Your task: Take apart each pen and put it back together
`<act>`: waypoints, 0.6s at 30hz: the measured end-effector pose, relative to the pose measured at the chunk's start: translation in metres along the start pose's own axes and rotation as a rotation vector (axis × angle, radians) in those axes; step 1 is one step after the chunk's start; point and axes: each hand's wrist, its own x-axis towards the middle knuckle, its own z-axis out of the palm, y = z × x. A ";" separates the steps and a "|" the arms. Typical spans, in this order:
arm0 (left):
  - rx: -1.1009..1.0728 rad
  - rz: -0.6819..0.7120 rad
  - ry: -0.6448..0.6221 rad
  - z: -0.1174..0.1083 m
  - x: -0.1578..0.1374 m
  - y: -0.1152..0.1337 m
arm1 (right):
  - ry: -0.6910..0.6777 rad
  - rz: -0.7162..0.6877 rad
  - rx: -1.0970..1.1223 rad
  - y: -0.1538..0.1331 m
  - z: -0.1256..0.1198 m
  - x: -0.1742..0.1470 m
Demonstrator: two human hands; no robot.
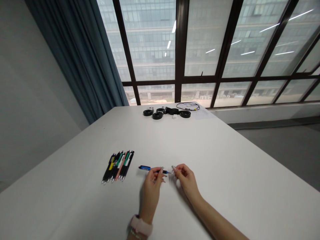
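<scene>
A blue and black pen (144, 167) lies nearly level in the fingers of my left hand (152, 186), its tip pointing right. My right hand (187, 181) is just right of that tip, thumb and forefinger pinched together. Whatever sits in that pinch is too small to name, and a narrow gap seems to part it from the pen. To the left, a row of several pens (118, 166) rests on the white table (215, 153), side by side and slanted, with black, yellow, green, white and pink parts.
Several black rolls (157, 115) stand at the table's far end. Beside them are a small white item (174, 116) and a coiled black cable (188, 106). Windows rise behind the table, with a blue curtain (82, 50) at left.
</scene>
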 end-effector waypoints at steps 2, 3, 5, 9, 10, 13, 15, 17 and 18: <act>0.004 -0.001 0.001 0.000 0.001 -0.001 | 0.001 0.004 -0.007 0.000 -0.001 -0.002; 0.005 -0.002 0.004 0.000 0.001 -0.001 | -0.003 0.008 -0.003 0.000 -0.001 -0.003; -0.002 0.001 0.021 0.000 0.002 -0.001 | -0.012 0.024 0.027 0.002 -0.001 -0.004; -0.020 0.006 0.044 -0.001 0.003 0.001 | -0.038 0.074 0.095 0.004 0.000 -0.006; -0.020 0.005 0.044 -0.001 0.003 0.001 | -0.051 0.085 0.105 0.005 0.000 -0.007; -0.005 0.001 0.030 0.000 0.002 0.002 | -0.082 0.098 0.112 0.006 0.003 -0.008; 0.016 0.004 0.016 0.001 0.000 0.001 | -0.077 0.093 0.100 0.006 0.005 -0.009; 0.069 0.016 0.008 0.001 -0.002 0.002 | -0.065 0.092 0.080 0.006 0.007 -0.010; 0.101 0.027 0.014 0.001 -0.004 0.002 | -0.061 0.094 0.067 0.006 0.007 -0.010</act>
